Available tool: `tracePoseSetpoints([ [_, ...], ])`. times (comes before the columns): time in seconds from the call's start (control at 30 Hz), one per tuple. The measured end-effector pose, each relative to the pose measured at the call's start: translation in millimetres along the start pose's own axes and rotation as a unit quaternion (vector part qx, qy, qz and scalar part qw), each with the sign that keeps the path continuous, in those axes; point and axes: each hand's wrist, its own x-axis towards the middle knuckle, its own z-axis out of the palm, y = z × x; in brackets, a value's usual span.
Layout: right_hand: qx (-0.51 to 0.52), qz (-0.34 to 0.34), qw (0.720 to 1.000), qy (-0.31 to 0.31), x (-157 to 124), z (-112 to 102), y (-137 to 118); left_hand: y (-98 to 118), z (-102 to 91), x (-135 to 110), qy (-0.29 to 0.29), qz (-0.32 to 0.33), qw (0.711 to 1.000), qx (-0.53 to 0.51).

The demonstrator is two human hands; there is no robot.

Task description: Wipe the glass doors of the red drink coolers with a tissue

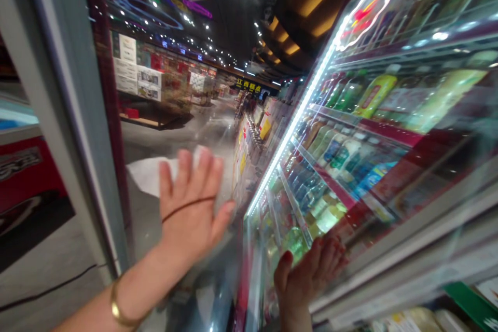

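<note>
Here, one cloth (144, 175) (white) under left hand (190, 207); right hand (311, 272) touches cooler (404, 202).

- Presses a white cloth (144, 175) flat against the open glass door (155, 109) with the left hand (190, 205), fingers spread.
- Rests the right hand (311, 270) on the lit cooler front (389, 249), near its lower frame.
- Wears a gold bracelet (116, 307) on the left wrist.
- Faces blurred drink bottles (342, 158).

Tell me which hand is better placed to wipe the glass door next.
Left. Left hand lies flat on the white cloth against the glass door; right hand is on the cooler edge, away from the cloth.
</note>
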Motion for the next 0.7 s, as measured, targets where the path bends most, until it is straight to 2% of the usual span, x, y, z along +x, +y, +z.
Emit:
tracePoseSetpoints([
  [0.07,0.0,-0.003,1.0,-0.006,-0.3,-0.9,-0.3,27.3,10.9,-21.2,-0.045,0.092,0.994,-0.033],
  [0.1,-0.001,-0.005,1.0,-0.007,-0.7,-1.2,-0.1,33.7,15.7,-42.1,-0.058,0.14,0.987,-0.054],
  [0.13,-0.003,-0.008,1.0,-0.007,-1.2,-1.3,0.2,33.0,19.3,-65.5,-0.057,0.146,0.985,-0.071],
  [0.2,-0.008,-0.012,1.0,-0.007,-2.1,-0.6,1.0,12.2,21.3,-106.0,-0.035,0.112,0.99,-0.074],
  [0.23,-0.009,-0.013,1.0,-0.007,-2.5,0.1,1.3,-3.8,19.9,-117.5,-0.022,0.065,0.996,-0.06],
  [0.3,-0.01,-0.012,1.0,-0.005,-3.1,1.3,1.4,-32.2,15.8,-120.2,0.01,-0.034,0.999,-0.017],
  [0.37,-0.008,-0.007,1.0,-0.003,-3.5,1.7,0.6,-39.8,15.7,-108.5,0.036,-0.099,0.994,0.012],
  [0.43,-0.005,-0.006,1.0,-0.005,-4.3,1.1,-0.8,-24.7,22.5,-107.3,0.03,-0.082,0.996,0.002],
  [0.47,-0.003,-0.006,1.0,-0.006,-4.7,0.6,-1.7,-13.7,27.1,-116.1,0.013,-0.047,0.999,-0.015],
  [0.53,-0.001,-0.007,1.0,-0.012,-5.6,-0.2,-3.8,1.4,34.3,-150.9,-0.028,0.028,0.998,-0.047],
  [0.57,0.0,-0.006,1.0,-0.013,-6.0,-0.4,-4.9,1.4,35.6,-172.4,-0.038,0.043,0.997,-0.053],
  [0.63,0.001,-0.003,1.0,-0.015,-6.3,0.0,-6.6,-14.4,33.0,-208.0,-0.048,0.015,0.998,-0.042],
  [0.7,-0.001,-0.005,1.0,-0.013,-6.4,1.0,-7.5,-38.6,27.6,-219.0,-0.046,-0.047,0.998,-0.008],
])
